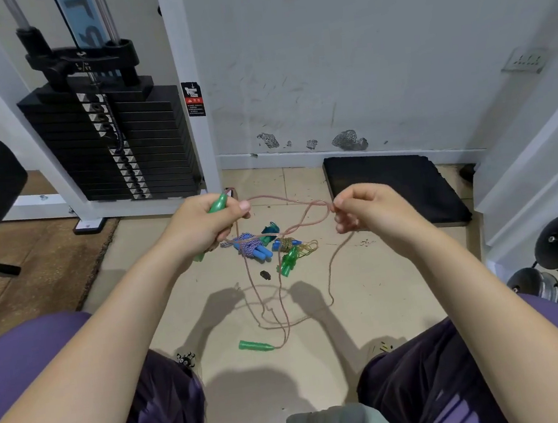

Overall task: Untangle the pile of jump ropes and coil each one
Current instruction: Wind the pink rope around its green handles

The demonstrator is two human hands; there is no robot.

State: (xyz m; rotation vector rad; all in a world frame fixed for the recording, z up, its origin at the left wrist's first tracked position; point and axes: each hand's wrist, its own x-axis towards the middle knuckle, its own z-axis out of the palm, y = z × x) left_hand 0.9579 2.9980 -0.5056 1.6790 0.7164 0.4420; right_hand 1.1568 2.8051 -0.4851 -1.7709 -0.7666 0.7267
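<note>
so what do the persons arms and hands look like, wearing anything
Both forearms are bare, and the left hand and right hand wear no gloves, rings or watch that show. Purple short sleeves cover the upper arms near the frame's edges.

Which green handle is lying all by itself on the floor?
The green handle nearest the person's knees, at the pink rope's end. Another is in the left hand; others are bundled.

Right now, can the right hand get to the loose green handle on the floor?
Probably not yet: the right hand pinches the pink rope up in the air, so its grip is taken. The green handle lies uncovered on the floor between the knees; nothing blocks the way.
</note>
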